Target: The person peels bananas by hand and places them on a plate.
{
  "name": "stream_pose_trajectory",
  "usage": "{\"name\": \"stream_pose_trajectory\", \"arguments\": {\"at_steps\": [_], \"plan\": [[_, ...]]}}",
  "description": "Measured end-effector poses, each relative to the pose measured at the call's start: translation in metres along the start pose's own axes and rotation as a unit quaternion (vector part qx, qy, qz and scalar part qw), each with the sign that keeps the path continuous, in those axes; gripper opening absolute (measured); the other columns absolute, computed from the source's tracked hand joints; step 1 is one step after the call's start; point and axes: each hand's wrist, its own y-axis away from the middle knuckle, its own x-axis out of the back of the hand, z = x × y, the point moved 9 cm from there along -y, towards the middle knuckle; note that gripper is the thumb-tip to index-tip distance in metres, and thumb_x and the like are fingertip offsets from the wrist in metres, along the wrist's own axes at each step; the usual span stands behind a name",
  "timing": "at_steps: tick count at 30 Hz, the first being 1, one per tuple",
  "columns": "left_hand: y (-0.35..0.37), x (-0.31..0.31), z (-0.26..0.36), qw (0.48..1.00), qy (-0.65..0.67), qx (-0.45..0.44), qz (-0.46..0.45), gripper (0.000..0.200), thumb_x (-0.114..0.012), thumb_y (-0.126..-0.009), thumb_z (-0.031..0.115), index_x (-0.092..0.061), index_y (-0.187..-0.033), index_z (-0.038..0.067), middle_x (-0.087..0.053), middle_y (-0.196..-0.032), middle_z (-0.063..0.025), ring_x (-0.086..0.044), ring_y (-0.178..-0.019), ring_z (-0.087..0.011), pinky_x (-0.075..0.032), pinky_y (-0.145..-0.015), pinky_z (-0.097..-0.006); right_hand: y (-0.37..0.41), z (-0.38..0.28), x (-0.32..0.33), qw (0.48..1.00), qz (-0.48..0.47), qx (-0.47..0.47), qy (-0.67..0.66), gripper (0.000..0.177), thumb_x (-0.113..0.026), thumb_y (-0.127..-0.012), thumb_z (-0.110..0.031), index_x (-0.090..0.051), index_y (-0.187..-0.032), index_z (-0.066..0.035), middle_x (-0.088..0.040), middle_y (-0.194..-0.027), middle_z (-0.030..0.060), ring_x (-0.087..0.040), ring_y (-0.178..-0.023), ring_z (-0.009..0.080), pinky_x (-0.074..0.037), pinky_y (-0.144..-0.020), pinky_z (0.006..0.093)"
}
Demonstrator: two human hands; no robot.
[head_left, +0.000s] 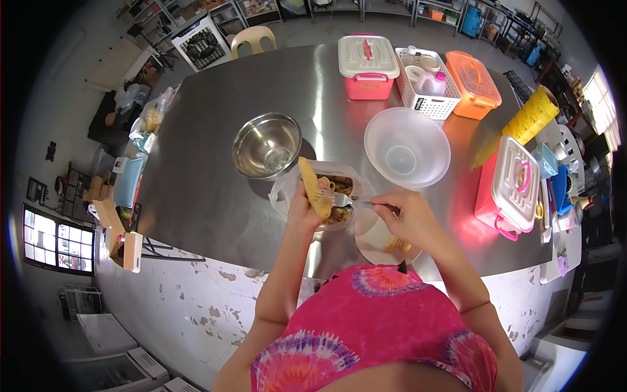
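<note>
A long yellow piece of food, perhaps a peeled banana (pixel 309 179), is held upright in my left hand (pixel 304 208), its fingers wrapped round the lower part. My right hand (pixel 400 210) grips a metal fork (pixel 356 203), whose tines touch the yellow piece. Below both hands lies an open white plastic bag (pixel 282 193) with dark peels (pixel 339 187) inside. To the right of the bag is a pale round plate or board (pixel 369 236) with a few yellow pieces (pixel 396 245) on it, partly hidden by my right arm.
On the steel table (pixel 215 124) stand a metal bowl (pixel 267 145) and a translucent plastic bowl (pixel 407 147). Farther back are a pink box (pixel 368 68), a white basket (pixel 428 85) and an orange box (pixel 473 85). Another pink box (pixel 508 186) stands at the right, near a yellow roll (pixel 532 114).
</note>
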Motion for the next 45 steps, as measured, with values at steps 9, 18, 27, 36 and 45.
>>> {"name": "stream_pose_trajectory", "arguments": {"at_steps": [9,18,27,36,45], "plan": [[-0.001,-0.021,0.012,0.998,0.043,-0.045,0.006,0.030,-0.035,-0.094,0.030,-0.048,-0.089,0.003,-0.050,-0.075,-0.0095,-0.048,-0.065,-0.0213,-0.043,-0.057,-0.0326,0.017,-0.002,-0.003,0.985,0.151,0.081,0.034,0.012,-0.061,-0.077,-0.012,-0.065,-0.088,-0.008,-0.058,-0.073,0.0070,-0.058,-0.059,0.0244,-0.045,-0.053,0.0341],[-0.004,-0.020,0.018,0.990,0.118,-0.064,0.052,0.022,-0.039,-0.088,0.016,-0.047,-0.073,0.002,-0.044,-0.066,-0.0085,-0.043,-0.060,-0.0190,-0.040,-0.055,-0.0292,0.023,-0.004,-0.015,0.962,0.220,0.150,0.056,0.012,-0.061,-0.077,-0.010,-0.065,-0.088,-0.008,-0.058,-0.073,0.0053,-0.058,-0.056,0.0212,-0.046,-0.050,0.0307],[-0.005,-0.018,0.029,0.982,0.123,-0.127,0.062,0.018,-0.038,-0.089,0.016,-0.043,-0.079,0.003,-0.044,-0.067,-0.0071,-0.043,-0.060,-0.0183,-0.039,-0.056,-0.0296,0.024,-0.001,-0.023,0.954,0.249,0.159,0.054,0.013,-0.063,-0.074,-0.008,-0.065,-0.087,-0.007,-0.059,-0.074,0.0054,-0.058,-0.056,0.0209,-0.046,-0.049,0.0294],[0.008,-0.043,0.029,0.985,0.095,-0.140,0.039,0.016,-0.039,-0.090,0.012,-0.046,-0.082,0.000,-0.045,-0.071,-0.0076,-0.042,-0.063,-0.0165,-0.039,-0.059,-0.0291,0.022,0.007,-0.022,0.974,0.203,0.103,0.018,0.013,-0.063,-0.074,-0.008,-0.066,-0.087,-0.006,-0.059,-0.074,0.0066,-0.057,-0.055,0.0197,-0.046,-0.050,0.0283],[0.020,-0.045,0.054,0.980,0.073,-0.187,-0.001,0.031,-0.037,-0.093,0.033,-0.048,-0.092,0.004,-0.048,-0.079,-0.0072,-0.046,-0.069,-0.0177,-0.038,-0.063,-0.0293,0.022,0.030,-0.009,0.981,0.136,-0.048,-0.133,0.013,-0.061,-0.081,-0.008,-0.063,-0.093,-0.002,-0.056,-0.070,0.0047,-0.051,-0.058,0.0081,-0.040,-0.054,0.0208]]}}
